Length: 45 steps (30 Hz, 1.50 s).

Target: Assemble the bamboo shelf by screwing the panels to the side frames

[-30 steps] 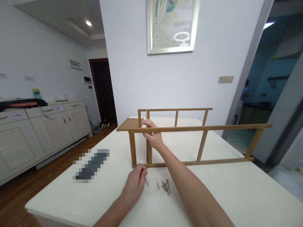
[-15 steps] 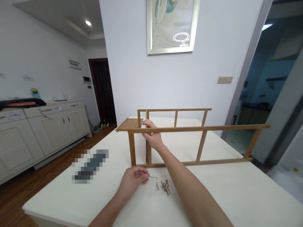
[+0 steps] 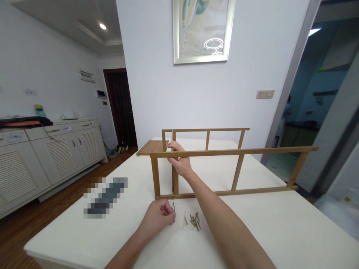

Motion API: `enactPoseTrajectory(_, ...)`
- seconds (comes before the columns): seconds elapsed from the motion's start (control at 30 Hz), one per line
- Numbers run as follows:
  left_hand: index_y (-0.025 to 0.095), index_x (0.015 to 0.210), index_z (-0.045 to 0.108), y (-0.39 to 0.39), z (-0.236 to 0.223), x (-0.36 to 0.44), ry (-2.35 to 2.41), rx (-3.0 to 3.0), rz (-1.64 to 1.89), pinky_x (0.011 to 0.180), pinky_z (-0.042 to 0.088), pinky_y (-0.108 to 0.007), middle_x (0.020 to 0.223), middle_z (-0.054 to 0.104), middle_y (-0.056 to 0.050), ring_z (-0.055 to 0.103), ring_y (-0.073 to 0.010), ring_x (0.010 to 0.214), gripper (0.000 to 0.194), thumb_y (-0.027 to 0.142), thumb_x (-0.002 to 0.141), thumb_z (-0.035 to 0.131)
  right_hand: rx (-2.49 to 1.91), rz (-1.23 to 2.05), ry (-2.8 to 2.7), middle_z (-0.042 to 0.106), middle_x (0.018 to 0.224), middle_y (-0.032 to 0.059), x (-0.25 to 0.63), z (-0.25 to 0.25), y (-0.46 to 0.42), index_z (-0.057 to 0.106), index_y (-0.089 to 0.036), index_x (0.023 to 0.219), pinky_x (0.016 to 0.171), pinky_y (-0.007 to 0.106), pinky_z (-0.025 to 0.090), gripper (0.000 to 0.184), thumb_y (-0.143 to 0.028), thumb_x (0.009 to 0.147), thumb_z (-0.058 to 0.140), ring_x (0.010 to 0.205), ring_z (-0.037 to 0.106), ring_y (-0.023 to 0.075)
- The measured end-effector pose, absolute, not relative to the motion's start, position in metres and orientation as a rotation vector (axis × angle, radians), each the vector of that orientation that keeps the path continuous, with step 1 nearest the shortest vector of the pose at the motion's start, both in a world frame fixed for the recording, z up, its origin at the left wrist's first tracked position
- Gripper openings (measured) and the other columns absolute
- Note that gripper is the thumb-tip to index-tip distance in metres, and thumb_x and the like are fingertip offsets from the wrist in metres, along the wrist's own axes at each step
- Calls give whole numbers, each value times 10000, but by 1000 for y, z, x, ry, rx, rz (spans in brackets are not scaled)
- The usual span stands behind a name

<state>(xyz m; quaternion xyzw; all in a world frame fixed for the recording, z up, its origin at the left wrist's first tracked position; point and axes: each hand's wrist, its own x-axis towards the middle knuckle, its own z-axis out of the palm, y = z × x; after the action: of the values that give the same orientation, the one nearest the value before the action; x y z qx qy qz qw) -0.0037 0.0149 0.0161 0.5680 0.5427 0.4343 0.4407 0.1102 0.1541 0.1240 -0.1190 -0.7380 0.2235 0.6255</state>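
Observation:
Lying on its side on the white table is a light-brown wooden frame (image 3: 235, 152) with long rails and several crosspieces. My right hand (image 3: 181, 160) reaches through it, fingers wrapped round a wooden crosspiece (image 3: 175, 179) near its left end. Just in front of the lower rail (image 3: 196, 195), my left hand (image 3: 161, 215) is closed in a pinch on a thin metal rod that looks like a hex key (image 3: 174, 206). Its upper end points at the rail below that crosspiece; whether it touches a screw there is too small to tell.
Several brass-coloured screws (image 3: 195, 222) lie on a clear plastic bag between my forearms. A slatted wooden panel (image 3: 151, 147) extends at the frame's left end. A blurred-out dark object (image 3: 108, 198) lies on the table (image 3: 70, 231) at left. A wall stands behind.
The hex key has swung from pointing right to pointing up towards the rail, and my left fingers have shifted slightly down. My right hand keeps its grip; the frame stays put.

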Motion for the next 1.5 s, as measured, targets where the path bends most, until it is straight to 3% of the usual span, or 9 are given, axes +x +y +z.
enactPoseTrajectory(0.3, 173, 594, 581, 15, 17, -3, 1518, 1594, 1036, 540, 370, -227, 568, 594, 26, 510, -111, 542, 18, 155, 596, 586, -293, 504, -1701, 618, 1155, 45, 110, 126, 153, 598, -257, 1003, 1058, 429, 400, 273, -214, 734, 607, 1207, 525, 245)
enactPoseTrajectory(0.43, 184, 670, 566, 16, 14, -4, 1449, 1653, 1076, 569, 367, -217, 579, 571, 49, 489, -103, 566, 126, 102, 575, 550, -295, 504, -1699, 617, 1157, 47, 110, 127, 152, 599, -257, 1006, 1061, 431, 398, 274, -216, 735, 607, 1206, 527, 249)
enactPoseTrajectory(0.57, 178, 595, 544, 18, 12, -6, 1490, 1667, 1042, 547, 338, -211, 570, 547, 46, 480, -101, 569, 105, 79, 565, 529, -305, 511, -1709, 615, 1166, 45, 111, 126, 151, 599, -263, 1019, 1051, 433, 405, 284, -212, 739, 605, 1221, 516, 253)
enactPoseTrajectory(1.5, 169, 569, 569, 27, 11, -5, 1549, 1545, 1036, 518, 323, -207, 533, 536, 50, 466, -94, 531, 73, 108, 561, 607, -281, 518, -1704, 608, 1176, 41, 109, 125, 153, 609, -266, 1017, 1057, 454, 393, 280, -205, 743, 620, 1237, 494, 260)
